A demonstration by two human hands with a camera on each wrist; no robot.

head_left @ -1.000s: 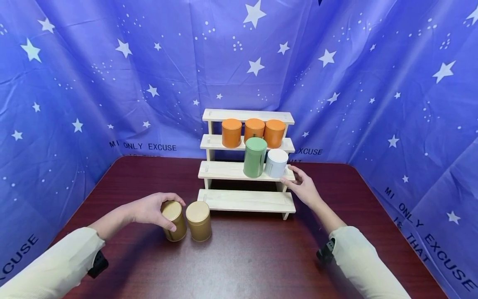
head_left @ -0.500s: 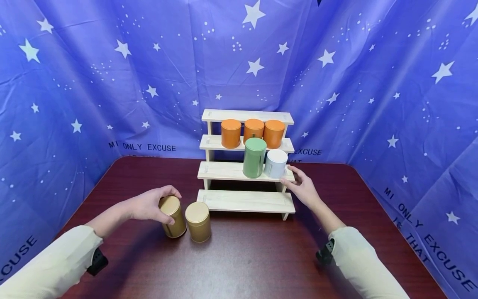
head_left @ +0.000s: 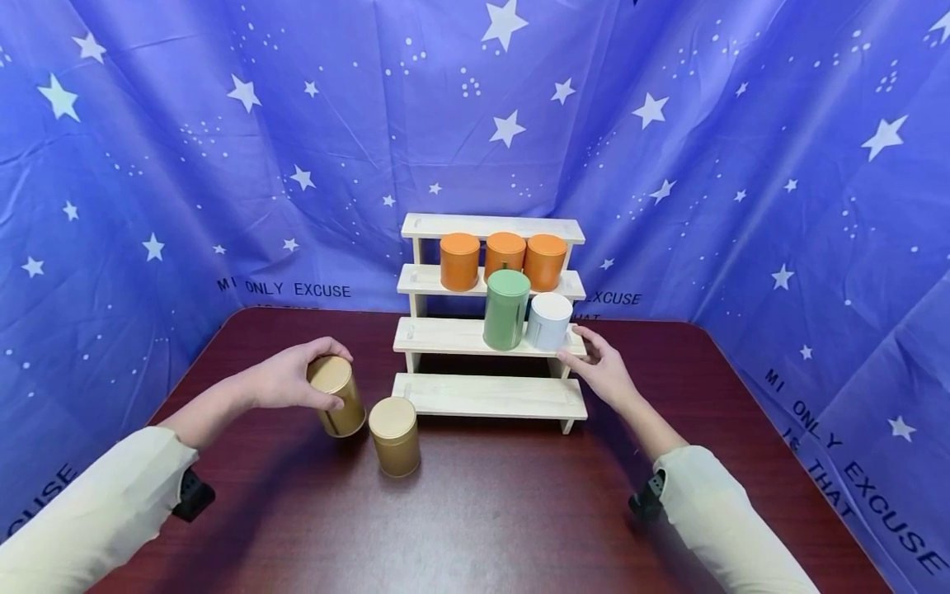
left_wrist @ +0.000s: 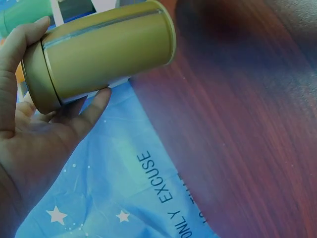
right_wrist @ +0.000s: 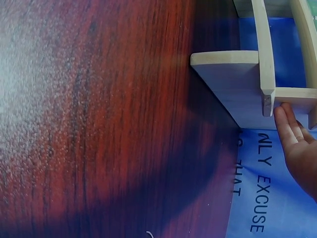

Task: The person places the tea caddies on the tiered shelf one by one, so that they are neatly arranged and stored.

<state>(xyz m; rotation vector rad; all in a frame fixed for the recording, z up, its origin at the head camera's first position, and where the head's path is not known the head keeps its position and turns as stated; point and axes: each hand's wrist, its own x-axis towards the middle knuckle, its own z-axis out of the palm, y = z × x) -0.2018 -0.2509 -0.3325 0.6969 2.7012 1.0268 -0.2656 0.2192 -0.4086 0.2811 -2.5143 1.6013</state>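
Observation:
My left hand (head_left: 293, 375) grips a gold canister (left_wrist: 111, 52) near its lid, thumb on one side and fingers on the other. The canister tilts slightly and looks raised off the table. A second gold canister (head_left: 395, 437) stands upright on the table to its right. At the right end of the wooden stepped rack (head_left: 490, 396), my right hand (head_left: 604, 375) touches the shelf end with fairly straight fingers (right_wrist: 290, 124). Right beside those fingers is a white canister (head_left: 550, 322), with a taller green canister (head_left: 507, 311) to its left on the same shelf.
Three orange canisters, the left one (head_left: 459, 262) among them, stand one shelf higher. A dark red table (head_left: 505, 511) carries the rack. Blue cloth (head_left: 334, 148) with white stars hangs behind and at both sides.
The gripped gold canister has moved up and away with my left hand, separating from the other gold canister. My right hand has stayed at the rack's end.

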